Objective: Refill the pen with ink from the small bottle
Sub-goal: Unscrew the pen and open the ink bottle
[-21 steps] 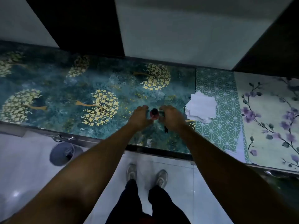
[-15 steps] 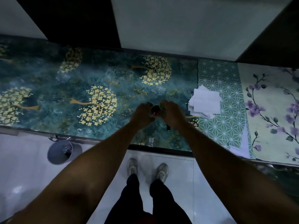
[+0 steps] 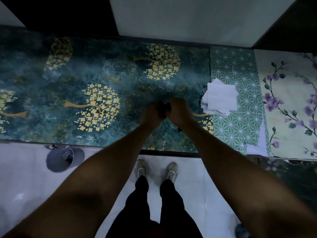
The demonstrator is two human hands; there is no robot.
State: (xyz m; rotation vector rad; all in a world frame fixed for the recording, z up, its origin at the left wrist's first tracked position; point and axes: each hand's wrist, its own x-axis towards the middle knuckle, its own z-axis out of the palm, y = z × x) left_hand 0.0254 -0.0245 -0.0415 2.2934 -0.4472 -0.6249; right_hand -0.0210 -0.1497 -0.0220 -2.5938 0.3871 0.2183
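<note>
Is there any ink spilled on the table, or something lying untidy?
No spill shows on the table. Only the white tissues look untidy: a loose, crooked pile to the right of the right hand.

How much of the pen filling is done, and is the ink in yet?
Can't tell if any ink is in. Done: things are out, with a stack of white tissues lying ready beside the hands. In hand: the left hand and right hand are closed together around something small and dark above the patterned table; it's too hidden to name. A dark tip pokes out under the right hand. Left: filling and closing up.
</note>
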